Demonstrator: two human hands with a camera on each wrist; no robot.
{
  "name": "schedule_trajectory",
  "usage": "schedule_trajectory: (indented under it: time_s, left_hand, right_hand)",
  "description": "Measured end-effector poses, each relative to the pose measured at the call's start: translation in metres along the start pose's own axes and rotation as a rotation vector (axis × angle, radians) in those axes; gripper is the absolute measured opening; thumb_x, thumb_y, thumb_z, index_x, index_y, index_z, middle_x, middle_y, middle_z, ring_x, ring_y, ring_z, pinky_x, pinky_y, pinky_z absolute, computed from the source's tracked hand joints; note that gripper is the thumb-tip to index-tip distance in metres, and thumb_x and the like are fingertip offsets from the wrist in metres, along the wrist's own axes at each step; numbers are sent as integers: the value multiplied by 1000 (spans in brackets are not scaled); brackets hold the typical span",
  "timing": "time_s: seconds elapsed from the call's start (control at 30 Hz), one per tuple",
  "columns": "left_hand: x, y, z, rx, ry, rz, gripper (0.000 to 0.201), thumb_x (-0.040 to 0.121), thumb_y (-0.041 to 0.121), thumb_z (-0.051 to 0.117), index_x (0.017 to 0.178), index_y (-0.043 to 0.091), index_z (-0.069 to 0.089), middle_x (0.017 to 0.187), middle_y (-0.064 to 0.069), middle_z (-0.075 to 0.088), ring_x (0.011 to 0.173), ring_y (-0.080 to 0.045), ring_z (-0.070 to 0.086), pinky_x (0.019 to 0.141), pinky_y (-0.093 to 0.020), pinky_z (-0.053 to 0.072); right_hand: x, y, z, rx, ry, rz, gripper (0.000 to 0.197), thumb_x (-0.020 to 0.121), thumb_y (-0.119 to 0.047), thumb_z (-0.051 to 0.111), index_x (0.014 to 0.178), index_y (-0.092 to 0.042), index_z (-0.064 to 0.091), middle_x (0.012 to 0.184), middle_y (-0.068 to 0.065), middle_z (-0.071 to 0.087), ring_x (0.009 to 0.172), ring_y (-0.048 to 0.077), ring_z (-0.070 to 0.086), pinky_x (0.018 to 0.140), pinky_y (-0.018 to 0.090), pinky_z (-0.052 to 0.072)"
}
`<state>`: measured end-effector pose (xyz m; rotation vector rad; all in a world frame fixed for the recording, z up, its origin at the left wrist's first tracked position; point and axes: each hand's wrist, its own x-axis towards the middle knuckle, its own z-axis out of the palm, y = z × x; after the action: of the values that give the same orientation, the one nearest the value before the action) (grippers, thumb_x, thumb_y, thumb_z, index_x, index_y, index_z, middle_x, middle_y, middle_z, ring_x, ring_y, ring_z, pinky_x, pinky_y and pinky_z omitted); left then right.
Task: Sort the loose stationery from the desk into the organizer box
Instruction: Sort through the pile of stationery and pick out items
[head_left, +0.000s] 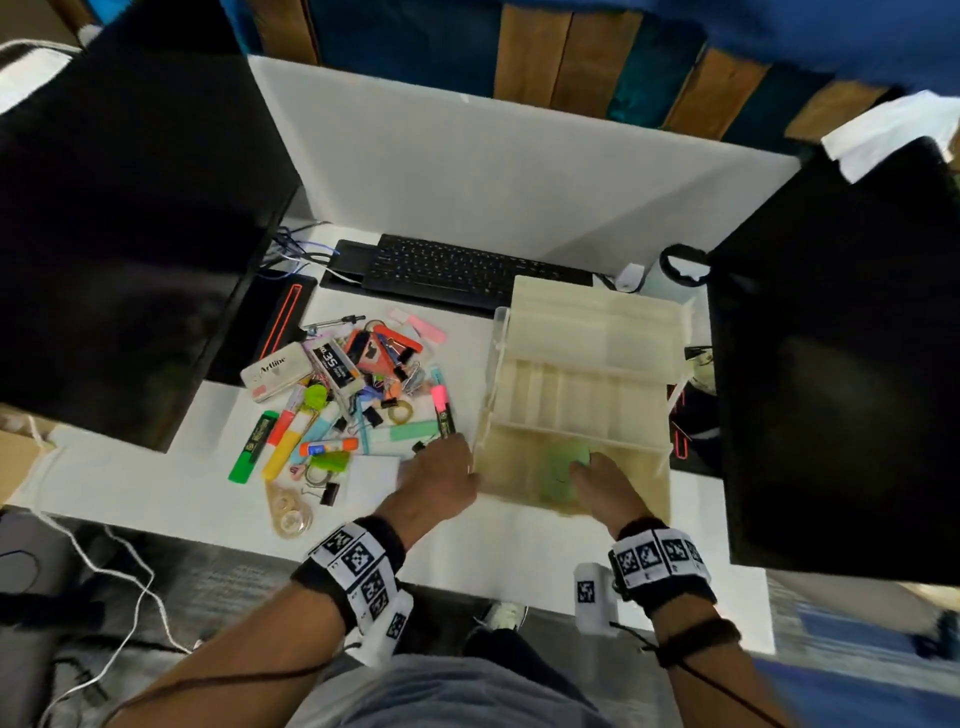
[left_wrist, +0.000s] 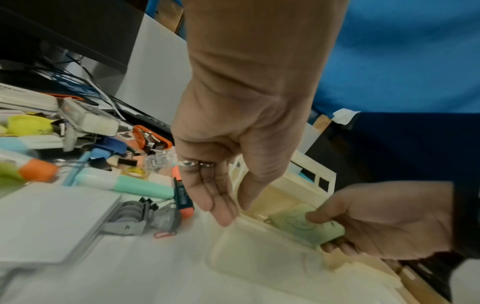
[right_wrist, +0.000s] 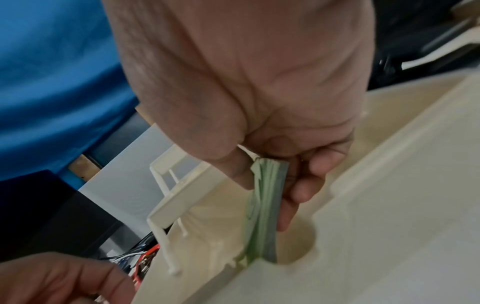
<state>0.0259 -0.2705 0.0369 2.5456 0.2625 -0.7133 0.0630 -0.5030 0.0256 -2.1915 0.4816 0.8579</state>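
The cream tiered organizer box (head_left: 587, 332) stands open on the desk's right half. My right hand (head_left: 597, 478) reaches into its front bottom compartment and pinches a green sticky-note pad (head_left: 558, 467) between thumb and fingers. The right wrist view shows the pad (right_wrist: 262, 216) on edge, low inside the box (right_wrist: 376, 185). My left hand (head_left: 441, 467) hangs open with straight fingers (left_wrist: 223, 214) at the box's left front corner and holds nothing. Left of it lies the pile of loose stationery (head_left: 353, 384), with a pink highlighter (head_left: 442, 410) by my fingertips.
Dark monitors (head_left: 130, 234) (head_left: 841, 364) flank the desk, and a black keyboard (head_left: 457, 270) lies behind the pile. A white notepad (head_left: 371, 478), a tape dispenser (head_left: 288, 512) and binder clips sit near the front edge. Cables (head_left: 296, 249) trail at back left.
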Motion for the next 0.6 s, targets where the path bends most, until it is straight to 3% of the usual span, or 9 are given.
schedule_trajectory:
  time_s: [0.13, 0.23, 0.3, 0.47, 0.53, 0.6]
  left_hand:
    - [0, 2, 8, 2, 17, -57, 27, 96, 35, 63, 115, 16, 66, 120, -8, 67, 112, -29, 64, 93, -39, 54]
    - [0, 2, 13, -20, 40, -87, 19, 94, 33, 63, 103, 18, 70, 105, -8, 74, 99, -28, 70, 87, -39, 58]
    - [1, 3, 17, -1, 57, -93, 18, 94, 32, 62, 101, 17, 70, 103, -8, 74, 100, -29, 69, 85, -38, 57]
    - [2, 5, 20, 89, 72, -92, 20, 97, 27, 62, 111, 16, 72, 117, -9, 72, 110, -30, 67, 86, -38, 57]
    - [1, 4, 20, 88, 79, -96, 19, 97, 26, 62, 111, 17, 72, 117, -9, 72, 109, -30, 67, 84, -37, 56]
    - [1, 2, 22, 87, 85, -94, 19, 97, 26, 61, 111, 18, 71, 117, -8, 72, 109, -31, 68, 83, -37, 56]
  right_hand:
    - [22, -17, 18, -24, -42, -34, 39, 106, -16, 41, 137, 5, 50, 134, 25, 57, 124, 39, 56, 100, 39, 47]
    - [32, -30, 30, 50, -130, -20, 40, 105, -12, 41, 138, 9, 49, 138, 28, 56, 127, 41, 57, 102, 39, 51]
    - [38, -35, 41, 85, -152, -19, 40, 105, -14, 42, 135, 10, 52, 135, 29, 58, 124, 42, 60, 100, 41, 55]
    - [51, -36, 60, -149, -134, -95, 48, 106, -34, 34, 121, 0, 63, 118, 24, 70, 108, 38, 68, 97, 49, 56]
    - [44, -38, 56, -319, -79, -109, 50, 107, -41, 30, 127, -10, 64, 123, 17, 70, 115, 34, 65, 100, 44, 51]
    - [42, -36, 54, -458, 35, -73, 67, 104, -59, 22, 125, -14, 67, 127, 13, 69, 118, 32, 64, 96, 39, 46]
